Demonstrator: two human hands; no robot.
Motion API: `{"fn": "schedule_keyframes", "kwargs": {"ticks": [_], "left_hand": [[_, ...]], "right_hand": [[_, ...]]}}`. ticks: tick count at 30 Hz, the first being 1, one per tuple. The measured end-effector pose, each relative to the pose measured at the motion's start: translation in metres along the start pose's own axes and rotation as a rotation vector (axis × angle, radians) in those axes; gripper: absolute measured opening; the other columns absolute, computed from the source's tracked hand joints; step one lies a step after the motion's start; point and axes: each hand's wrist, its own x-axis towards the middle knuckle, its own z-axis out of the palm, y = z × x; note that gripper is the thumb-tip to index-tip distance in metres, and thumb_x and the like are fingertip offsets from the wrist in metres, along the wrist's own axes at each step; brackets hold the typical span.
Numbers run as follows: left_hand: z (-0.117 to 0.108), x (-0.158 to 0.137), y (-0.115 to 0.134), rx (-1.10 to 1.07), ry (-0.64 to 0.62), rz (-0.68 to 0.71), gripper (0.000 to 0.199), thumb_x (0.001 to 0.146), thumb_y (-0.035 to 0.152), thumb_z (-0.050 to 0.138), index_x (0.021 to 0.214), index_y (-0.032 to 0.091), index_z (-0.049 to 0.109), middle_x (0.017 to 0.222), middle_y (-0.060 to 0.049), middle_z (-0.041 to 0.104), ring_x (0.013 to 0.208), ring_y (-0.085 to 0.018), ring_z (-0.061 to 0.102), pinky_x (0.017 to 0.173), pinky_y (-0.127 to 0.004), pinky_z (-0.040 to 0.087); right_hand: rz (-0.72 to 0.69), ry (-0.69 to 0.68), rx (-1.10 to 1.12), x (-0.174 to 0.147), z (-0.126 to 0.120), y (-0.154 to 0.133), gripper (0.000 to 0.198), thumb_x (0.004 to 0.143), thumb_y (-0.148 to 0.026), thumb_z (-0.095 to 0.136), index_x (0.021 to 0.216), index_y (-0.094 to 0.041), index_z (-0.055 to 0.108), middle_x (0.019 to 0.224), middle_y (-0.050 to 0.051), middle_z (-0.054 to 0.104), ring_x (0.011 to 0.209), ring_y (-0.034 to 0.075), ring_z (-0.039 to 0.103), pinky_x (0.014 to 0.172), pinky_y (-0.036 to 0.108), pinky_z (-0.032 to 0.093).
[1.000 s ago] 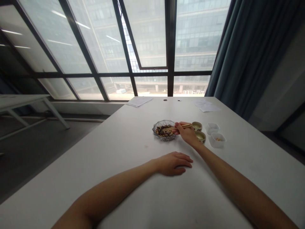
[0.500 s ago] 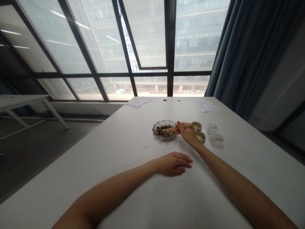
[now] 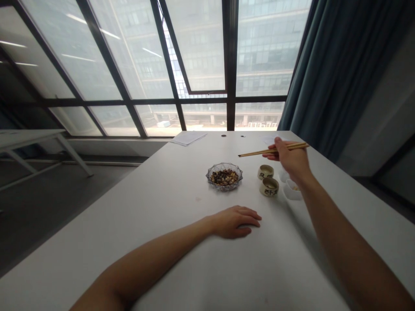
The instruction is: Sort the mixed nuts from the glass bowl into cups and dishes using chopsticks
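My right hand (image 3: 290, 159) grips a pair of wooden chopsticks (image 3: 259, 152), raised above the table's far right part with the tips pointing left. A small dark bit shows at the tips, too small to name. Below and left of the tips stands a clear glass bowl (image 3: 223, 186) filled with mixed dark and pale seeds or nuts (image 3: 223, 177). Two small ceramic cups with dark characters, the farther cup (image 3: 264, 175) and the nearer cup (image 3: 267, 190), sit beneath my right hand. My left hand (image 3: 235, 222) lies flat on the table, fingers stretched, holding nothing.
Right of the cups are two clear plastic tubs, the nearer tub (image 3: 292, 194) partly behind my right wrist and mostly hiding none of the cups. Papers (image 3: 188, 138) lie on the white table (image 3: 155, 207) at the far left, beside small dark discs (image 3: 223, 135). A blue curtain (image 3: 311, 86) hangs at right.
My right hand has lifted the chopsticks out of the glass bowl and moved right and away from me, uncovering the two cups. My left hand stays in place.
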Motion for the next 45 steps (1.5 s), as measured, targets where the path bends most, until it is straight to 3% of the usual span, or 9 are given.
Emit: {"fn": "schedule_keyframes", "kwargs": {"ticks": [4, 8, 12, 20, 26, 34, 37, 41, 45], "left_hand": [[-0.001, 0.000, 0.001, 0.001, -0.014, -0.013, 0.036, 0.098, 0.027, 0.055, 0.134, 0.026, 0.061, 0.145, -0.008, 0.060, 0.137, -0.023, 0.053, 0.119, -0.037, 0.037], [-0.002, 0.000, 0.002, -0.004, -0.026, -0.024, 0.036, 0.099, 0.029, 0.055, 0.134, 0.026, 0.061, 0.145, -0.008, 0.060, 0.138, -0.024, 0.052, 0.119, -0.037, 0.037], [-0.003, 0.000, 0.002, -0.007, -0.022, -0.025, 0.036, 0.099, 0.029, 0.054, 0.134, 0.026, 0.061, 0.145, -0.008, 0.060, 0.139, -0.023, 0.052, 0.120, -0.037, 0.036], [-0.003, -0.001, 0.003, -0.005, -0.032, -0.039, 0.037, 0.099, 0.029, 0.055, 0.135, 0.027, 0.060, 0.146, -0.008, 0.059, 0.139, -0.023, 0.051, 0.120, -0.039, 0.036], [-0.001, -0.001, 0.001, 0.000, -0.026, -0.033, 0.037, 0.099, 0.028, 0.054, 0.136, 0.027, 0.060, 0.146, -0.008, 0.059, 0.139, -0.023, 0.051, 0.120, -0.038, 0.036], [-0.002, -0.001, 0.002, 0.001, -0.021, -0.036, 0.037, 0.099, 0.028, 0.055, 0.135, 0.026, 0.061, 0.145, -0.008, 0.060, 0.139, -0.023, 0.052, 0.120, -0.038, 0.036], [-0.002, 0.000, 0.002, -0.002, -0.022, -0.029, 0.037, 0.098, 0.027, 0.055, 0.134, 0.026, 0.061, 0.145, -0.008, 0.060, 0.138, -0.023, 0.052, 0.119, -0.038, 0.037], [-0.002, 0.000, 0.002, -0.001, -0.020, -0.031, 0.037, 0.098, 0.028, 0.055, 0.135, 0.027, 0.060, 0.145, -0.008, 0.060, 0.138, -0.023, 0.052, 0.119, -0.038, 0.037], [-0.002, -0.001, 0.001, -0.002, -0.018, -0.027, 0.037, 0.098, 0.028, 0.055, 0.134, 0.027, 0.061, 0.145, -0.008, 0.060, 0.138, -0.023, 0.052, 0.119, -0.038, 0.037]], "right_hand": [[0.041, 0.065, -0.152, 0.002, -0.034, -0.042, 0.028, 0.098, -0.020, 0.065, 0.073, -0.009, 0.071, 0.061, 0.008, 0.073, 0.050, 0.017, 0.073, 0.050, 0.019, 0.063], [0.140, 0.010, -0.340, 0.003, -0.058, -0.056, 0.030, 0.098, -0.017, 0.064, 0.071, -0.007, 0.071, 0.058, 0.012, 0.072, 0.048, 0.017, 0.072, 0.045, 0.018, 0.060], [0.198, -0.106, -0.427, 0.009, -0.067, -0.043, 0.030, 0.094, -0.022, 0.071, 0.068, -0.007, 0.071, 0.060, 0.017, 0.073, 0.048, 0.022, 0.073, 0.046, 0.023, 0.062], [0.199, -0.302, -0.412, 0.021, -0.066, -0.010, 0.033, 0.076, -0.040, 0.087, 0.058, -0.018, 0.070, 0.053, 0.013, 0.070, 0.046, 0.027, 0.072, 0.038, 0.029, 0.060], [0.223, -0.390, -0.438, 0.020, -0.073, -0.013, 0.025, 0.064, -0.030, 0.094, 0.061, -0.015, 0.074, 0.058, 0.013, 0.073, 0.047, 0.024, 0.071, 0.042, 0.027, 0.060], [0.199, -0.530, -0.430, 0.017, -0.084, -0.022, 0.013, 0.063, -0.017, 0.090, 0.067, -0.013, 0.078, 0.061, 0.009, 0.075, 0.051, 0.021, 0.072, 0.044, 0.024, 0.059], [0.197, -0.509, -0.466, 0.011, -0.082, -0.034, 0.008, 0.069, -0.012, 0.086, 0.067, -0.013, 0.079, 0.063, 0.011, 0.075, 0.054, 0.023, 0.074, 0.048, 0.024, 0.060], [0.169, -0.366, -0.460, 0.006, -0.071, -0.043, 0.011, 0.081, -0.008, 0.078, 0.070, -0.011, 0.078, 0.065, 0.014, 0.075, 0.057, 0.022, 0.075, 0.052, 0.021, 0.061], [0.031, -0.249, -0.336, 0.006, -0.052, -0.038, 0.017, 0.085, -0.025, 0.080, 0.075, -0.013, 0.076, 0.070, 0.012, 0.077, 0.062, 0.024, 0.077, 0.053, 0.024, 0.064]]}}
